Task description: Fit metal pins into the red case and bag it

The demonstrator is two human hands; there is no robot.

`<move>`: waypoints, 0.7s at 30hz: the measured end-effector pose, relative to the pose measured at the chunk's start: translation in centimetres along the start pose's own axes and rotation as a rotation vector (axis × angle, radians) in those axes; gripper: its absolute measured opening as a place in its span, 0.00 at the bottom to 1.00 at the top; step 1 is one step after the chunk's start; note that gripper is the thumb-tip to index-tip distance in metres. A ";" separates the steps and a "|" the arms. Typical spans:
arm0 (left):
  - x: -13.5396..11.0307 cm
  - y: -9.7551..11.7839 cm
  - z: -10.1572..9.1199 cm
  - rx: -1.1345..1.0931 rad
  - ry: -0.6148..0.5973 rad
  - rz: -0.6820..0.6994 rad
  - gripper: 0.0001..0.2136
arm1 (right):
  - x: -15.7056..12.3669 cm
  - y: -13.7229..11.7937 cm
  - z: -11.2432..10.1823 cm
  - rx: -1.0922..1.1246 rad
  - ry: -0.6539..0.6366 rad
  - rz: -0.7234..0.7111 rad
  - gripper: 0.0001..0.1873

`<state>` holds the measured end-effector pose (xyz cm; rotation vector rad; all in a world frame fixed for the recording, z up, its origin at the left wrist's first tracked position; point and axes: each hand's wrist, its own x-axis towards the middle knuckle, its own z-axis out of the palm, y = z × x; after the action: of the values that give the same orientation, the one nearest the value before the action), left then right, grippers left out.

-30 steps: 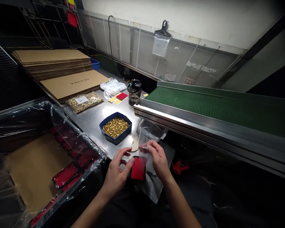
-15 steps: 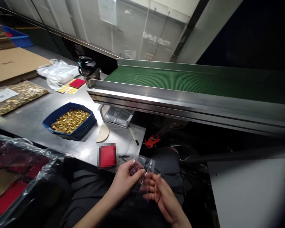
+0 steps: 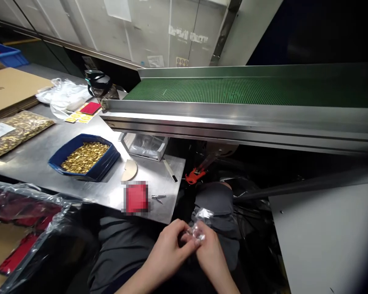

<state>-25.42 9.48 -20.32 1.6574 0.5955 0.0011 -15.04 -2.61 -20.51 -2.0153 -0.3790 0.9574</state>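
Note:
Over my lap, my left hand (image 3: 168, 251) and my right hand (image 3: 209, 255) are pressed together, both pinching a small crumpled clear plastic bag (image 3: 198, 223). A red flat item (image 3: 136, 198) lies on the near edge of the steel table (image 3: 37, 157), just up and left of my hands. Small metal tweezers (image 3: 158, 198) lie beside it. Further left stands a blue tray (image 3: 84, 156) full of small gold parts.
A green conveyor belt (image 3: 248, 92) with a steel side rail runs across the right. A clear box (image 3: 144, 145) sits under its end. A bag of gold parts (image 3: 15, 131), cardboard sheets (image 3: 9, 87), a dark jar (image 3: 98, 83) and a plastic-lined bin with red items (image 3: 21, 228) are at left.
The view swung right and down. The red item left my hands and now lies on the table. My hands came together lower over my lap, crumpling the clear bag between them.

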 end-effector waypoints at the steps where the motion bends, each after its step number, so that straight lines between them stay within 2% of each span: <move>1: 0.1 -0.4 0.3 -0.001 0.014 -0.032 0.08 | -0.1 -0.1 0.3 -0.057 -0.011 -0.026 0.06; 4: 0.6 -1.9 0.4 0.000 0.065 -0.066 0.08 | -0.1 0.0 0.9 -0.180 -0.038 -0.044 0.07; 7: 0.4 -2.7 -1.1 0.017 0.097 -0.049 0.06 | 0.2 0.8 0.4 -0.238 -0.026 0.006 0.14; 11: -0.6 -2.7 -2.7 0.087 0.169 -0.032 0.07 | 0.1 1.1 -0.9 -0.281 0.056 0.033 0.20; 13: -0.9 -2.6 -2.5 0.097 0.175 -0.030 0.07 | -0.4 0.4 -1.0 -0.304 0.081 0.001 0.22; 17: -0.5 -3.3 -1.3 0.044 0.149 -0.040 0.08 | -1.5 -0.9 -0.2 -0.402 -0.045 -0.091 0.20; 19: -0.2 -3.8 -1.5 0.026 0.241 -0.059 0.10 | -1.8 -0.8 -0.1 -0.565 -0.025 -0.078 0.18; 21: -0.2 -4.1 -2.0 0.024 0.360 -0.065 0.11 | -1.9 -0.5 -0.1 -0.703 0.053 -0.049 0.14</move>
<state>-27.76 11.50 -23.64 1.6720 0.9245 0.2503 -16.23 -3.46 -19.13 -2.6336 -0.8180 0.7993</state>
